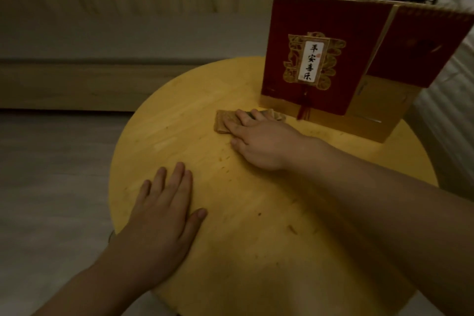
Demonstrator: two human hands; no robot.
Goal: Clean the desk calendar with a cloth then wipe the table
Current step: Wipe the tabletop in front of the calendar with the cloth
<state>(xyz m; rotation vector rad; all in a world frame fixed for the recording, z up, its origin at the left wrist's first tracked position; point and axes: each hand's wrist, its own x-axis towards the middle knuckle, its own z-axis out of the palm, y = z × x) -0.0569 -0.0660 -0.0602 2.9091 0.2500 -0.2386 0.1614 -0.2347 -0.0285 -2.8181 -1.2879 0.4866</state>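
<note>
Head view: round yellow wooden table (256,251) fills the middle and near part of the frame, its top marked with small dark specks and scuffs. Desk calendar (341,59) stands upright at the far right of the tabletop, red cover with a gold ornamental frame and a white label bearing four black characters (spiral binding along the top edge; gold-coloured base visible at its lower right). Cloth (222,122), tan and folded, lies flat on the table just in front of the calendar's near left corner, not touching the cover as far as can be told. Right hand (259,141) rests palm-down on the cloth, fingers extended and fairly straight across it, pressing it to the wood; no curl round the fabric visible. Left hand (164,205) lies flat on the near left part of the table, fingers spread and straight, holding nothing, well apart from the cloth. Behind the table: pale floor at left, a low wooden ledge, a beige wall. Far right: white bedding (451,100) beside the table, dim light throughout.
</note>
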